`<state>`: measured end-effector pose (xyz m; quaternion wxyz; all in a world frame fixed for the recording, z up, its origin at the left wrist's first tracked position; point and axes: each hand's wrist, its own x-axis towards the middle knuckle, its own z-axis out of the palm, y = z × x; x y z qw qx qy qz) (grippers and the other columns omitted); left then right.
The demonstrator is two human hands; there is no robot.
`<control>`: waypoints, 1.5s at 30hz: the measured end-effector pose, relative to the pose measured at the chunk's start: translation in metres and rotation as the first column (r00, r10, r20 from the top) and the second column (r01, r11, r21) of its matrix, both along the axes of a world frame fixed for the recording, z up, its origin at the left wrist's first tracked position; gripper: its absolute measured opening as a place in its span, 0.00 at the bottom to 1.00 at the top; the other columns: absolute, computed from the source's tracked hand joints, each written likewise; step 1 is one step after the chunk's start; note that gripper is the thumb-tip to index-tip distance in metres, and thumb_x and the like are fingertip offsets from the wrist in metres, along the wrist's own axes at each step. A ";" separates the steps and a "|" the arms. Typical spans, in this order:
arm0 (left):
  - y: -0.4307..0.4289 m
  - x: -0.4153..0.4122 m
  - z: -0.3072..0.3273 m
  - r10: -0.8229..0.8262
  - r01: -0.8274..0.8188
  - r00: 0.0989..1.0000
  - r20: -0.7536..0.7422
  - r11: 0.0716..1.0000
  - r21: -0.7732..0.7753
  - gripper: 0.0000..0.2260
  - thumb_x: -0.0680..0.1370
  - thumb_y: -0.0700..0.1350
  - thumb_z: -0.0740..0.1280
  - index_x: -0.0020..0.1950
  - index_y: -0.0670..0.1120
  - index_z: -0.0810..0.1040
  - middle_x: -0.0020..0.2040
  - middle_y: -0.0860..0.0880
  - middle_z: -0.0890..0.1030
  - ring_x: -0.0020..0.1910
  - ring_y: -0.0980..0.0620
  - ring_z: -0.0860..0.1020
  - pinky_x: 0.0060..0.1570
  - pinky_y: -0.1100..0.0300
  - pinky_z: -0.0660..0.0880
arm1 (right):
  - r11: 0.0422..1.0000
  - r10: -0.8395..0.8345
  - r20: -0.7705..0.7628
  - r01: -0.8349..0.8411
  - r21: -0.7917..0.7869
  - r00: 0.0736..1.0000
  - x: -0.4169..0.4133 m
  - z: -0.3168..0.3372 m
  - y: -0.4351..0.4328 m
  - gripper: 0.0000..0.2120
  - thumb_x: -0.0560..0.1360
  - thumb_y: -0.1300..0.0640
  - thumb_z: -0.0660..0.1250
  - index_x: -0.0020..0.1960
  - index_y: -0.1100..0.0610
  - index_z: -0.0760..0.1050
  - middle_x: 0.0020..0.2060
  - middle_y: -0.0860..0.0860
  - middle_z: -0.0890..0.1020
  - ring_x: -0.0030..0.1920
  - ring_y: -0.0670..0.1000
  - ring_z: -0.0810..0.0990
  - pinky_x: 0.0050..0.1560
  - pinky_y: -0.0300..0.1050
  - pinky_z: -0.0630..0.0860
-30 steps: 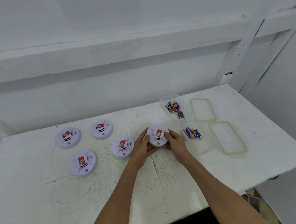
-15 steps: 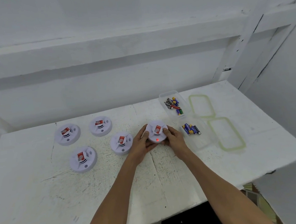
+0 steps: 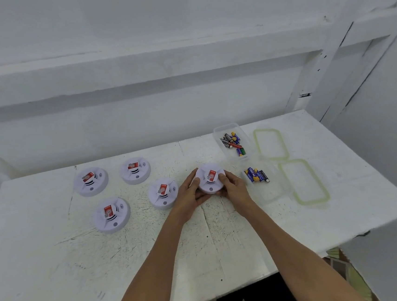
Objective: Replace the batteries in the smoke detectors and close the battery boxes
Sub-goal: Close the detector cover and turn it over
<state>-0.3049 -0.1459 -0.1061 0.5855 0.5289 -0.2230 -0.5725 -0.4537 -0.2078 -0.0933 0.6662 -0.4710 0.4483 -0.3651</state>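
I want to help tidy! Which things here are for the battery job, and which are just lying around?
For the job: held smoke detector; four other smoke detectors; far battery box; near battery box; far lid; near lid.
Lying about: only unclear flat stuff below the table.

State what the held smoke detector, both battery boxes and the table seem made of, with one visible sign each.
The held smoke detector: likely moulded white plastic, smooth and matt; even colour, moulded slots. The far battery box and near battery box: clear plastic; contents show through. The table: probably painted wood; scuffed white coat, board seams.
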 end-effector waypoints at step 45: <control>0.001 0.003 0.001 -0.037 0.038 0.999 -0.032 0.999 0.004 0.19 0.87 0.45 0.60 0.78 0.51 0.68 0.68 0.46 0.80 0.62 0.45 0.84 0.56 0.51 0.83 | 0.999 0.027 -0.017 -0.028 -0.023 0.999 -0.001 0.002 0.001 0.12 0.82 0.55 0.63 0.64 0.52 0.78 0.56 0.53 0.85 0.56 0.53 0.84 0.52 0.48 0.83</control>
